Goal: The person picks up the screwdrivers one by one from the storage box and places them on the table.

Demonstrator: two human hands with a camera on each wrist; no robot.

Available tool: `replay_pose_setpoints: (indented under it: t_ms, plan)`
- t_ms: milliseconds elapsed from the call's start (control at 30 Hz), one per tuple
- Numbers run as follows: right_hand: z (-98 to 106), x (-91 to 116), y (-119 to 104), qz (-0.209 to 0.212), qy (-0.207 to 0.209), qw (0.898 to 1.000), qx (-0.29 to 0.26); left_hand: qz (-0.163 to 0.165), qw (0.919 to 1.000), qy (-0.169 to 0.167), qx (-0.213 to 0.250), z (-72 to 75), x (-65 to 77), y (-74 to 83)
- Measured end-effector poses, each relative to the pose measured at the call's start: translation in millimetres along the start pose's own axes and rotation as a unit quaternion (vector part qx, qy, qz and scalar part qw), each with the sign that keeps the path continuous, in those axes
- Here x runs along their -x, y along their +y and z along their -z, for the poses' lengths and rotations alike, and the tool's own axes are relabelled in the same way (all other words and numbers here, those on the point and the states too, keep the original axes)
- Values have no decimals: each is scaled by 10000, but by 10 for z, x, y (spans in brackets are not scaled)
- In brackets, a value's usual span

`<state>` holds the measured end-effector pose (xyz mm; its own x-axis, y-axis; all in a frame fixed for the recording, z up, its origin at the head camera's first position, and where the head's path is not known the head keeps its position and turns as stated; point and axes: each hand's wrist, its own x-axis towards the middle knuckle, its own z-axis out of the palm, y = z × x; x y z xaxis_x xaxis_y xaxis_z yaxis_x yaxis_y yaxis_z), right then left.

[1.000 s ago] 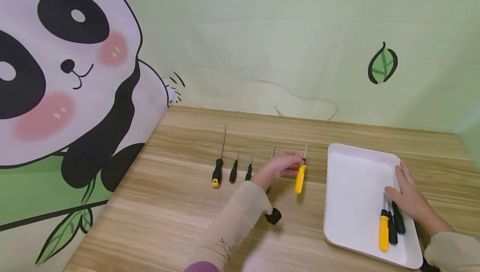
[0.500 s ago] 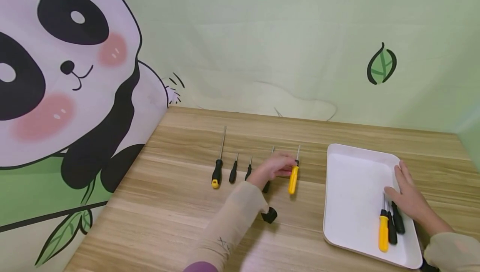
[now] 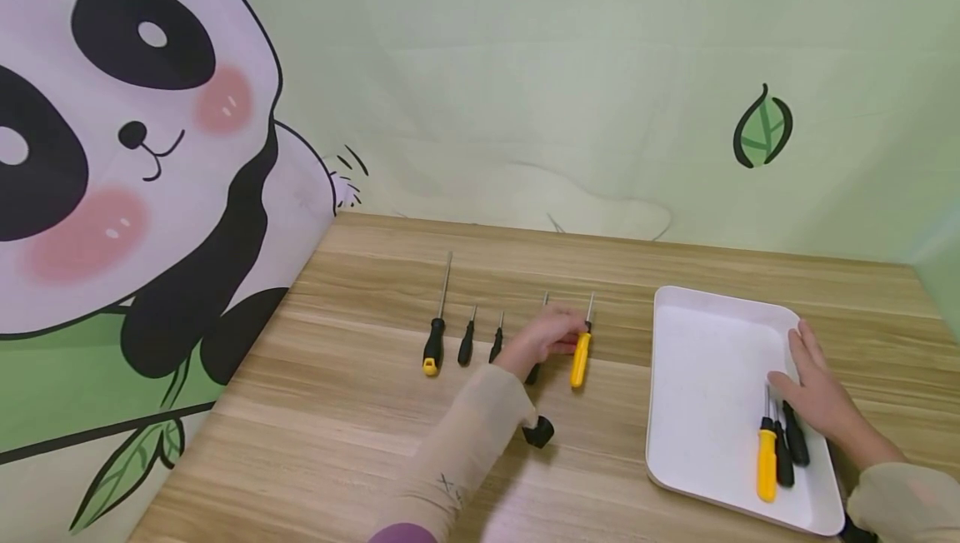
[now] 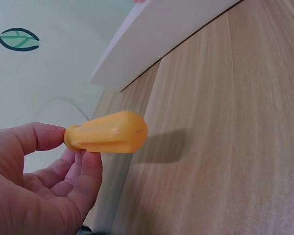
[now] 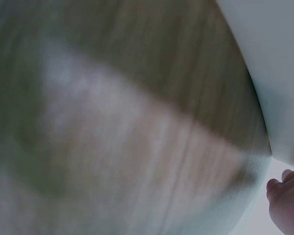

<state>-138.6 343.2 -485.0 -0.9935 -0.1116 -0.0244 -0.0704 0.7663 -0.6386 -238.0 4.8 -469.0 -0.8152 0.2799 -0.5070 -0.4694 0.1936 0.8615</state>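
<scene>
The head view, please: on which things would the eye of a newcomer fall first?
Probably on the large panda picture, which fills the left side of the view. Next comes the bright yellow-handled screwdriver near the middle of the table, pinched by the left hand. The white tray also stands out at the right, with three screwdrivers in it.

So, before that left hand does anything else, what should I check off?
1. Grip on the held yellow screwdriver: ok, the left hand pinches it.
2. Its metal tip pointing away from the person: ok.
3. Whether it touches the tabletop: cannot tell.
4. Full view of the neighbouring black screwdriver: not ok, the left hand covers part.
5. White tray steadied: ok, apparently; the right hand rests at its right edge.
</scene>
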Motion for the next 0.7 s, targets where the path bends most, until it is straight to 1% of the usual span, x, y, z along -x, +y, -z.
replay_pose_setpoints:
  t_ms: [233, 333, 400, 533, 567, 633, 700]
  plan:
    - [6, -8, -4, -76, -40, 10000, 25, 2, 9999, 122, -74, -13, -14, -13]
    - [8, -11, 0, -67, -39, 10000, 15, 22, 9998, 164, -81, -15, 6, 2]
    - [13, -19, 4, -58, -31, 10000, 16, -36, 9994, 284, -193, -37, 15, -1]
    - [13, -27, 9, -56, -30, 10000, 17, 9, 9989, 377, -286, -65, 186, 118]
    - [12, -28, 10, -64, -33, 10000, 27, 0, 9986, 417, -310, -74, 177, 112]
    - [10, -29, 14, -68, -31, 10000, 49, 99, 9987, 435, -242, -74, 168, 117]
    - [8, -28, 20, -65, -24, 10000, 60, 113, 9983, 515, -257, -78, 26, 27]
